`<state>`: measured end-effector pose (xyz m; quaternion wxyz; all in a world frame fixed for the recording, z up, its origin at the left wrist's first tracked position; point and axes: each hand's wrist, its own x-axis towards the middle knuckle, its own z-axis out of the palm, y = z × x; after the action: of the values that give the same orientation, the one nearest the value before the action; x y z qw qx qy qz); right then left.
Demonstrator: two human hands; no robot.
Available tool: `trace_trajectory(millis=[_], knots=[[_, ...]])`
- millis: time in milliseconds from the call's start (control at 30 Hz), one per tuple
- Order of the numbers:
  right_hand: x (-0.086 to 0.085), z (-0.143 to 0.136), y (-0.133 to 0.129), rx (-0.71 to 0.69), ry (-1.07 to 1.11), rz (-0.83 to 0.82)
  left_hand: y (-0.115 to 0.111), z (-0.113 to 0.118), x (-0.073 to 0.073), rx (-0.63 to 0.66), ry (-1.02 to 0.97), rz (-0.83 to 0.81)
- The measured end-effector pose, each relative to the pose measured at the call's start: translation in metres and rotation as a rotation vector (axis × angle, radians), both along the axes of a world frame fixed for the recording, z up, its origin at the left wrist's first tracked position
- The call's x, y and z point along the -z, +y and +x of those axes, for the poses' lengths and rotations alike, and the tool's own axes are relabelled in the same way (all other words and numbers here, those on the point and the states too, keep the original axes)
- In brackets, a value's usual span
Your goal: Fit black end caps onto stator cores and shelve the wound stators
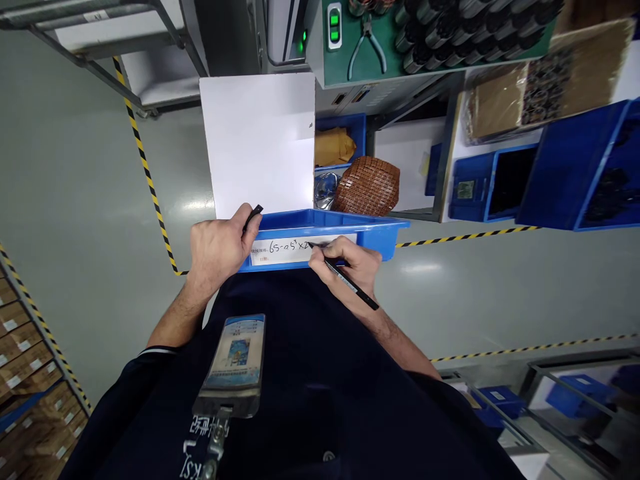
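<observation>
A blue plastic bin [377, 237] is held up against my body, its labelled side facing me. On that side is a white label [265, 257] with handwritten black figures. My right hand [350, 267] grips a black marker pen [353, 287], and its tip meets the label just after the last figure. My left hand [220, 247] is closed at the bin's left end, with a black pen cap [253, 217] pinched between thumb and finger. Whether those fingers also grip the bin's rim is hidden.
Beyond the bin stands a white board [260, 143]. A woven brown seat [367, 187] is to its right. Pliers [367, 47] and dark cylindrical parts lie on a green workbench [345, 73]. Blue crates [470, 187] fill the right; a metal cart [165, 27] stands upper left.
</observation>
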<state>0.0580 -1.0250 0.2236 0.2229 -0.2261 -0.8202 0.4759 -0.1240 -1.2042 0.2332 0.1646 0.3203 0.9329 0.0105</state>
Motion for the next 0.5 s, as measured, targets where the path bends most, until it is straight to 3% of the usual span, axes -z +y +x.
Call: trace_trajectory(millis=[233,500], knots=[[-0.0043,0.0023,0.0006,-0.050,-0.024,-0.031,-0.0018,-0.0010,0.0008,0.035,0.016,0.004],[0.0022,0.0030,-0.0025,0.031,0.016,-0.010,-0.0005,0.0007,0.0005,0.030,-0.002,-0.003]])
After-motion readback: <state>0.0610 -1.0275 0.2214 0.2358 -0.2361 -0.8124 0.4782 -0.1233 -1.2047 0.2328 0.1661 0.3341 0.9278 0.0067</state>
